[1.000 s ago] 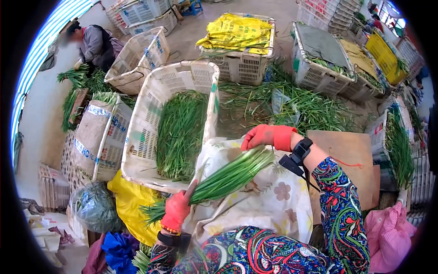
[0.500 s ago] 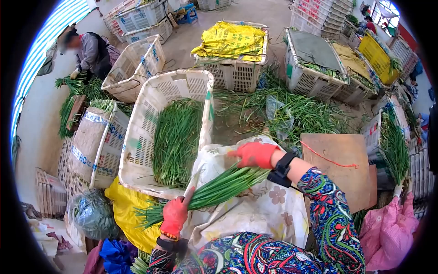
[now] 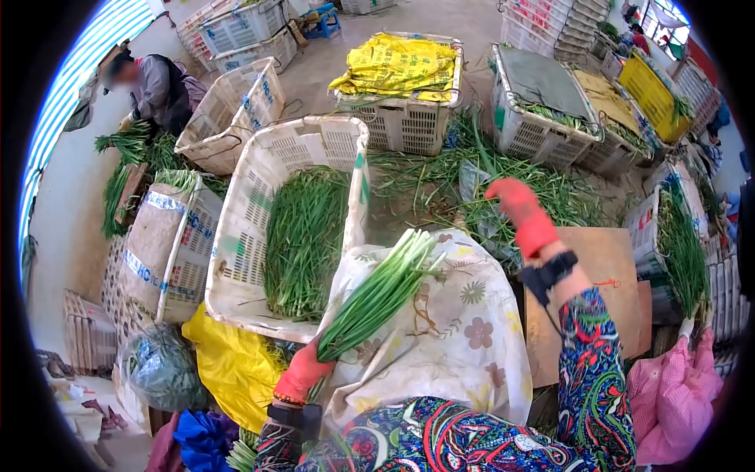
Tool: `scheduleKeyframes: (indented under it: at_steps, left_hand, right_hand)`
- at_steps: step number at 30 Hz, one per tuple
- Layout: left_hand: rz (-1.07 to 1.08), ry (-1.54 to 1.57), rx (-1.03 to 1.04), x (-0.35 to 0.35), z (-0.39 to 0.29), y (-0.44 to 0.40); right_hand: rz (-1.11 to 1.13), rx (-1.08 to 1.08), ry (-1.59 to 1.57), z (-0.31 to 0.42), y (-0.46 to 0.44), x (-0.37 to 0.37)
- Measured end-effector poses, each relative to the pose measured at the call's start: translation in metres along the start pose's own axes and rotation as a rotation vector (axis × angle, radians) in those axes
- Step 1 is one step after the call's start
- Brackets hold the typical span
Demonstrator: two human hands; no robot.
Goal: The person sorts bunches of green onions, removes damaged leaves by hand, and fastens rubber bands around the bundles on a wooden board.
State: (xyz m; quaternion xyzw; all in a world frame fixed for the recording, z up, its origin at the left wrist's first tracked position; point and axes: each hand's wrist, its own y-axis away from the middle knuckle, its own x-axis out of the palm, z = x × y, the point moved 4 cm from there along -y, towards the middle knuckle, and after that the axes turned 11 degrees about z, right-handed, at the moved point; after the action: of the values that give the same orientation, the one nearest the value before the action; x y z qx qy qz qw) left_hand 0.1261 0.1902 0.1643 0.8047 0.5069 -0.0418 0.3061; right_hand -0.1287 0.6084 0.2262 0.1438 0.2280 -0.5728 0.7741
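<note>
My left hand (image 3: 303,373), in a red glove, is closed round the green leaf end of a bunch of green stalks (image 3: 377,295). The white root ends point up and right, above the flowered cloth (image 3: 478,333) on my lap. My right hand (image 3: 523,216), also red-gloved, is raised away from the bunch, over the loose greens (image 3: 543,189) on the floor. Its fingers point left and are partly bunched; whether anything is between them cannot be made out.
A white crate (image 3: 228,271) with greens lies left of the cloth. A brown board (image 3: 586,315) is at the right. Behind stand a crate topped with yellow sacking (image 3: 397,67) and other crates. A person (image 3: 157,94) crouches at the upper left among greens.
My right hand has moved from the bunch up and right over the loose greens. The bunch, still in my left hand, has swung more upright.
</note>
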Motion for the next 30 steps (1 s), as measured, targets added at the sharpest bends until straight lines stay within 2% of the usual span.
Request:
scheduleKeyframes:
  at_steps: [2, 4, 6, 7, 9, 12, 13, 15, 16, 17, 18, 19, 20, 22, 24, 26, 29, 30]
  left_hand:
    - [-0.007, 0.027, -0.036, 0.002, 0.0, 0.0]
    - [-0.018, -0.034, -0.095, 0.003, -0.006, 0.001]
    - [-0.085, -0.146, -0.038, 0.006, -0.011, 0.002]
    - [-0.121, -0.203, -0.01, 0.007, -0.014, 0.004]
    - [-0.13, -0.257, -0.114, 0.009, -0.01, 0.006]
    - [-0.138, -0.26, -0.172, 0.009, -0.009, 0.01]
    - [-0.138, -0.246, -0.164, 0.009, -0.008, 0.01]
    - [-0.14, -0.222, -0.14, 0.01, -0.006, 0.01]
    - [-0.141, -0.213, -0.125, 0.011, -0.007, 0.01]
    - [-0.143, -0.207, -0.111, 0.01, -0.007, 0.009]
    - [-0.143, -0.203, -0.095, 0.008, -0.008, 0.009]
    - [-0.138, -0.221, -0.114, 0.009, -0.011, 0.009]
    - [-0.15, -0.231, -0.138, 0.01, -0.015, 0.009]
    - [-0.172, -0.252, -0.182, 0.012, -0.023, 0.009]
    - [-0.19, -0.278, -0.183, 0.014, -0.025, 0.008]
    - [-0.203, -0.306, -0.18, 0.018, -0.025, 0.01]
    - [-0.201, -0.341, -0.145, 0.014, -0.033, 0.014]
    - [-0.205, -0.319, -0.129, 0.014, -0.033, 0.014]
  right_hand:
    - [0.216, 0.277, -0.024, 0.042, 0.029, 0.055]
    - [0.248, 0.136, 0.226, 0.062, 0.055, 0.105]
    - [0.353, 0.2, 0.34, 0.064, 0.064, 0.14]
    - [0.364, 0.202, 0.366, 0.055, 0.065, 0.154]
    - [0.386, 0.19, 0.423, 0.049, 0.057, 0.173]
    - [0.499, 0.11, 0.253, 0.072, 0.062, 0.171]
    - [0.541, 0.094, -0.137, 0.085, 0.064, 0.165]
    - [0.578, 0.388, -0.592, 0.107, 0.065, 0.131]
    - [0.482, 0.238, -0.929, 0.084, 0.054, 0.13]
    - [0.339, 0.248, -1.007, 0.109, 0.051, 0.094]
    - [0.052, 0.151, -1.067, 0.115, 0.044, 0.073]
    - [0.054, 0.177, -1.031, 0.109, 0.036, 0.059]
    - [0.033, 0.156, -0.852, 0.1, 0.03, 0.054]
    - [0.26, 0.402, -0.476, 0.091, 0.036, 0.078]
    - [0.442, 0.571, -0.372, 0.064, 0.053, 0.118]
    - [0.44, 0.625, -0.287, 0.066, 0.061, 0.137]
    - [0.295, 0.492, -0.514, 0.044, 0.053, 0.166]
    - [0.264, 0.433, -0.403, 0.033, 0.05, 0.172]
